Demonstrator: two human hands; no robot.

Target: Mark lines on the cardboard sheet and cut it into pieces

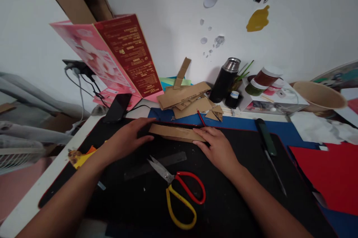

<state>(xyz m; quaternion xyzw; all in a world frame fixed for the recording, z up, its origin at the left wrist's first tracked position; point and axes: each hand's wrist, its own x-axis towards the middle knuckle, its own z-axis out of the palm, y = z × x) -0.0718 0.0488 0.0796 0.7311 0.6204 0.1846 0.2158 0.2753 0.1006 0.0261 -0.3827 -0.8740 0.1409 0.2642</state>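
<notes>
A narrow folded cardboard strip [175,133] lies across the upper middle of the black mat [237,197]. My right hand [214,143] grips its right end between thumb and fingers. Just off the left end is my left hand [131,135], its thumb and fingers apart with nothing between them. Scissors [169,178] with one red and one yellow handle rest nearer to me, blades slightly apart. A clear ruler [173,159] lies partly under the blades. Behind the strip sits a red pencil [200,117], beside a pile of cardboard scraps [186,98].
A black phone [119,107] and a pink and red box [125,55] stand at the left. Back right are a black flask [225,79], paint jars [264,78] and a bowl [320,94]. A green-handled knife [267,139] lies right, near red sheet [332,174].
</notes>
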